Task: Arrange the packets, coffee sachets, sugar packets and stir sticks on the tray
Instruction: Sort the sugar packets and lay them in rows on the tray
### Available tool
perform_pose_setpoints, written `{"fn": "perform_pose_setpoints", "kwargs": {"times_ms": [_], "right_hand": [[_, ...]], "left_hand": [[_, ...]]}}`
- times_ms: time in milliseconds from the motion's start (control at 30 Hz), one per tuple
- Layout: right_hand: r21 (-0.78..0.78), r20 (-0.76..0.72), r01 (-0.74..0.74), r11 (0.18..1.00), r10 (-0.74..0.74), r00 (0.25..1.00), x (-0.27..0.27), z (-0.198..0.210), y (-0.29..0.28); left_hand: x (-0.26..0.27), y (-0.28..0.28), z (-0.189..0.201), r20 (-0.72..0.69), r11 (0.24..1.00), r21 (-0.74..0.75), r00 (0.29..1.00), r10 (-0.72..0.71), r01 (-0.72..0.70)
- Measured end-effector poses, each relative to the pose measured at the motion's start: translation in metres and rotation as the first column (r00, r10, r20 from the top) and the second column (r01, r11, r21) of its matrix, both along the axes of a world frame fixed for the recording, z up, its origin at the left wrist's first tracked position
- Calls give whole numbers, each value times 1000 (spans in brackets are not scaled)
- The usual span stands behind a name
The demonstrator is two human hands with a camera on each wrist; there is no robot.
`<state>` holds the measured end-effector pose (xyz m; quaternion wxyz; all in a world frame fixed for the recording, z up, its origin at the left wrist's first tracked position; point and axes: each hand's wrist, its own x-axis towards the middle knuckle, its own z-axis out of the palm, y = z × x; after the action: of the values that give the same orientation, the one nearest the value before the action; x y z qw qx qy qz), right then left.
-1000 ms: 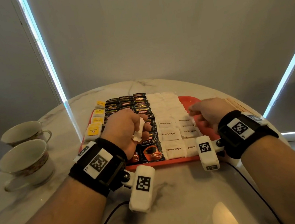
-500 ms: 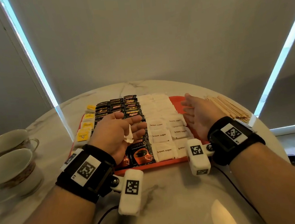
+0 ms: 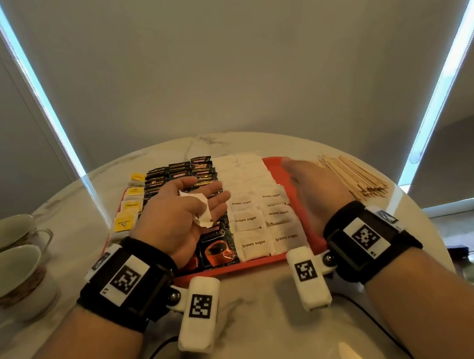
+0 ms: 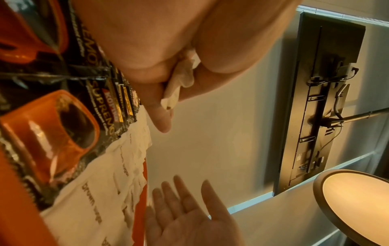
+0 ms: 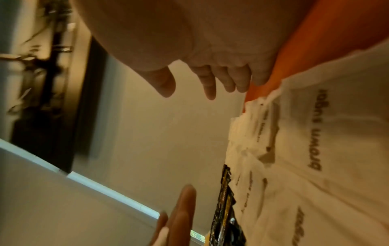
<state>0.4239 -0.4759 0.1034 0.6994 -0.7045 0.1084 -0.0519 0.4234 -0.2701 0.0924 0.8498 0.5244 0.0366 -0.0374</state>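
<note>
The red tray (image 3: 276, 163) carries a column of yellow packets (image 3: 130, 205), rows of black coffee sachets (image 3: 182, 170) and white brown sugar packets (image 3: 253, 222). My left hand (image 3: 175, 216) hovers over the coffee sachets, palm turned inward and fingers stretched out. Its thumb keeps a crumpled white packet (image 3: 201, 211) against the palm, seen wedged there in the left wrist view (image 4: 179, 83). My right hand (image 3: 307, 183) stands edge-on over the tray's bare right side, fingers straight and holding nothing. The wooden stir sticks (image 3: 353, 177) lie in a pile on the table, right of the tray.
Two empty teacups (image 3: 11, 279) (image 3: 2, 232) stand at the table's left edge. The round marble table (image 3: 259, 309) has bare surface in front of the tray. A large SUPREMO sachet (image 3: 215, 248) lies at the tray's front edge. A grey blind hangs behind.
Both hands went from curled to spread, palms facing each other. The left hand's fist opened around the white packet, and the right hand lifted off the sugar packets. The view shifted right.
</note>
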Motion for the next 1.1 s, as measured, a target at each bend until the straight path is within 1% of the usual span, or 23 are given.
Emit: {"fn": "perform_pose_setpoints", "kwargs": {"times_ms": [33, 67, 100, 133, 200, 233, 267, 300, 367, 433, 500, 567, 633, 700, 733, 767, 867, 933, 1033, 1067, 1100], "right_hand": [[-121, 61, -6, 993, 14, 998, 0, 4, 4], [-210, 108, -33, 977, 57, 993, 1, 7, 9], [-251, 125, -102, 963, 136, 983, 2, 11, 16], [-267, 110, -205, 942, 241, 964, 2, 15, 23], [-307, 9, -418, 855, 442, 897, 0, 21, 38], [-319, -38, -485, 814, 501, 865, -1, 21, 44], [-313, -50, -520, 795, 533, 845, -2, 21, 50], [-285, -38, -534, 796, 547, 836, -2, 19, 54], [-168, 6, -552, 817, 560, 828, -1, 12, 57], [4, 44, -542, 841, 541, 840, 1, 5, 57], [153, 73, -476, 866, 471, 879, 5, 2, 53], [270, 100, -404, 874, 391, 915, 9, 1, 49], [349, 119, -366, 863, 346, 931, 12, -1, 45], [372, 126, -367, 853, 345, 930, 12, -2, 44], [372, 133, -377, 848, 353, 926, 12, -4, 44], [367, 144, -389, 845, 362, 921, 11, -5, 45], [323, 179, -411, 852, 372, 911, 8, -8, 47], [309, 197, -401, 863, 354, 914, 7, -8, 48], [325, 206, -367, 872, 314, 927, 6, -8, 47], [324, 204, -361, 875, 308, 929, 6, -8, 47], [316, 199, -356, 879, 306, 931, 6, -8, 46]], "left_hand": [[-2, -1, 1, 15, 1000, -2, 1000, -26, 26], [-3, -1, 2, 30, 999, -11, 998, -48, 48], [-4, -2, 2, 50, 997, -27, 996, -69, 71], [-4, -3, 2, 73, 995, -49, 994, -87, 90], [-4, -2, 3, 124, 988, -90, 986, -115, 126], [-4, 0, 3, 143, 985, -99, 982, -124, 139], [-3, 2, 4, 161, 983, -105, 978, -132, 150], [-2, 5, 4, 176, 981, -114, 975, -138, 159], [-1, 8, 4, 189, 976, -134, 972, -142, 169], [1, 7, 2, 181, 979, -130, 975, -131, 155], [3, 6, -3, 164, 994, -59, 984, -76, 87], [5, 6, -6, 163, 999, 36, 987, -11, 5], [6, 7, -7, 172, 994, 55, 981, 85, -95], [6, 10, -4, 190, 986, 3, 969, 161, -165], [5, 11, -2, 209, 984, -8, 962, 177, -179], [5, 11, 0, 235, 982, 11, 956, 178, -186], [-1, 8, 3, 306, 968, 160, 942, 139, -195], [-4, 6, 5, 304, 965, 205, 948, 98, -165], [-10, 3, 8, 272, 964, 224, 959, 77, -141], [-11, 4, 9, 287, 956, 252, 955, 78, -154], [-12, 5, 8, 319, 931, 313, 944, 81, -185]]}}
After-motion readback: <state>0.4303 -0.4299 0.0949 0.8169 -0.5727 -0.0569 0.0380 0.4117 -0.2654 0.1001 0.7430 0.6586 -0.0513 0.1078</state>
